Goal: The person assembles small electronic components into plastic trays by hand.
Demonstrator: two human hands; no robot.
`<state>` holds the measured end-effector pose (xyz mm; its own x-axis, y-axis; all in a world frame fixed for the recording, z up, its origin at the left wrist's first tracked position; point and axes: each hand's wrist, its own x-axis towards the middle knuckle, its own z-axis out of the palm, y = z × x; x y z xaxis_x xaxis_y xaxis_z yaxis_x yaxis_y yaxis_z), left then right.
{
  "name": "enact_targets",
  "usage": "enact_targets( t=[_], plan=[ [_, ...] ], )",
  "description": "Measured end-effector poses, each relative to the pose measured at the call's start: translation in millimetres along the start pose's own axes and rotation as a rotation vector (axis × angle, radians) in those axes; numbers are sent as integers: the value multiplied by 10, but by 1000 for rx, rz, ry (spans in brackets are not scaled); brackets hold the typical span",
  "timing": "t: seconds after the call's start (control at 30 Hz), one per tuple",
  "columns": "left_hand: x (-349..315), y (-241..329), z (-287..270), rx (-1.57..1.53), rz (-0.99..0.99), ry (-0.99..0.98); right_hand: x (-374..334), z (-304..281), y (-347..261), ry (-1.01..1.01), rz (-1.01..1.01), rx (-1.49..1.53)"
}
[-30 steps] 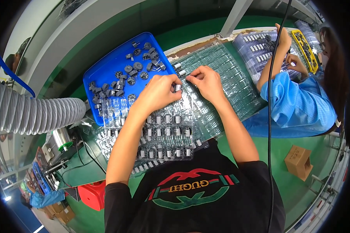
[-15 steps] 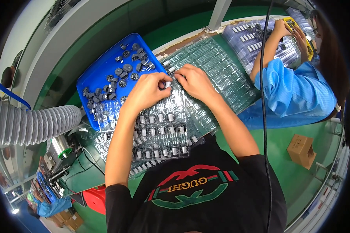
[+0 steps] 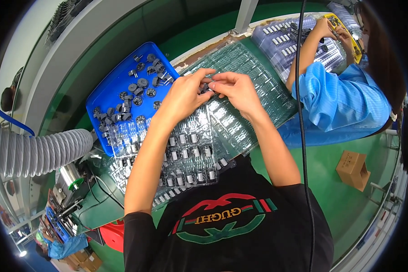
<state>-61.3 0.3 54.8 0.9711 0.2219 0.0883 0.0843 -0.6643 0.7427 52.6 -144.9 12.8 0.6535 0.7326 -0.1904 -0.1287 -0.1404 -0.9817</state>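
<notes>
My left hand (image 3: 186, 94) and my right hand (image 3: 238, 90) meet above the clear plastic trays, fingertips almost touching. Both are closed in a pinch around a small dark part (image 3: 206, 88) with a pale bit, mostly hidden by the fingers. Under my left forearm lies a clear blister tray (image 3: 203, 119) whose nearer rows hold small white-and-black cylindrical parts (image 3: 185, 154). Left of my left hand stands a blue tray (image 3: 118, 88) with loose dark grey round parts (image 3: 142, 83), some showing metal pins.
More clear blister trays (image 3: 254, 81) lie to the right. Beyond, a co-worker in a blue sleeve (image 3: 331, 99) handles parts over a filled tray (image 3: 281, 38). A black cable (image 3: 301, 136) hangs down on the right. A grey ribbed hose (image 3: 45, 149) reaches in from the left.
Both hands have come closer together, the left shifting right and up. A white cylinder seen in the left fingers before is now mostly hidden between both hands. The view has shifted slightly.
</notes>
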Motion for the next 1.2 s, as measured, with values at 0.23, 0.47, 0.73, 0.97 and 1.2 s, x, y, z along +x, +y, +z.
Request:
enact_targets(
  t=[0.23, 0.47, 0.73, 0.97, 1.2],
  plan=[
    [54, -65, 151, 110, 62, -33, -15, -59, -17, 58, 96, 6],
    [26, 26, 204, 378, 91, -113, 49, -45, 107, 147, -13, -491],
    [-427, -96, -144, 282, 37, -21, 19, 36, 61, 167, -120, -750],
    [-518, -99, 36, 353, 52, -34, 20, 128, -2, 62, -113, -781],
    [-451, -74, 59, 423, 101, -76, 82, 99, 16, 0, -106, -686]
  ],
)
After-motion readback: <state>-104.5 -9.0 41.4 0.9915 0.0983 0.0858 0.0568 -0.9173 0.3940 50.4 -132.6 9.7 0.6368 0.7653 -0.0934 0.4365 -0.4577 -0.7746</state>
